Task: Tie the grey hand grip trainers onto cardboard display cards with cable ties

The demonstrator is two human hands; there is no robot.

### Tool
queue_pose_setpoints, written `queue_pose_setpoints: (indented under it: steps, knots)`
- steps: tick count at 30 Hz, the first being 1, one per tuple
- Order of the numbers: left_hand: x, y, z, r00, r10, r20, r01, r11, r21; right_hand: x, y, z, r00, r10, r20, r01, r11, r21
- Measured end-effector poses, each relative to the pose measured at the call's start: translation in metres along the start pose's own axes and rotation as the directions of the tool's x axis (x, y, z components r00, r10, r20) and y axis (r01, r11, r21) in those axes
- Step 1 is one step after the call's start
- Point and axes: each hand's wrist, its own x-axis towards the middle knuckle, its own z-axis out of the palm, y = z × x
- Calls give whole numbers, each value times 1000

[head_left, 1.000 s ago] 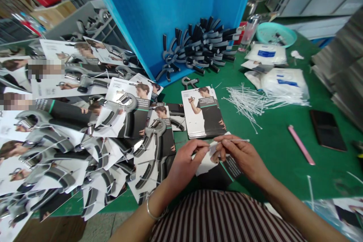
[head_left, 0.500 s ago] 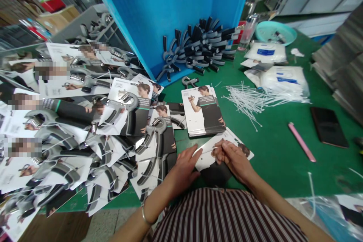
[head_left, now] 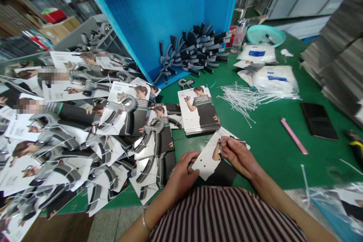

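Observation:
A printed backing card with punched holes lies tilted on the table before me. My left hand grips its left edge between thumb and forefinger. Over the card's upper part, my right hand pinches a thin white cable tie, which points left across the card. Just beyond is a stack of similar cards. A heap of loose white cable ties lies to the right of the stack. At my left are many hand grip strengtheners tied to cards, piled over one another.
Behind the cards, a tipped blue crate holds loose hand grips; one grip lies outside it. Rightward are bags of cable ties, a turquoise bowl, a pink pen-like tool, a dark phone and pliers.
The cable tie in my right hand now shows clearly, held level above the card. My left fingers have closed in at the card's edge. The view has turned slightly to the right.

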Motion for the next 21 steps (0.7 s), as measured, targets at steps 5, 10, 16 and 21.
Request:
queue_pose_setpoints:
  steps: [5, 10, 16, 21]
  knots:
    - [7, 4, 8, 978, -197, 74, 210, 928, -309, -4, -5, -2, 998, -56, 13, 56, 998, 32]
    - [6, 4, 17, 985, -140, 98, 167, 914, -369, -7, -18, -8, 997, -72, 12, 71, 997, 40]
    - [8, 16, 14, 994, -105, 34, 109, 876, -469, -4, -51, -22, 977, -158, -142, 170, 982, 78]
    - [7, 25, 12, 996, -80, 37, 88, 864, -495, -8, -75, -24, 956, -221, -193, 240, 968, 79]
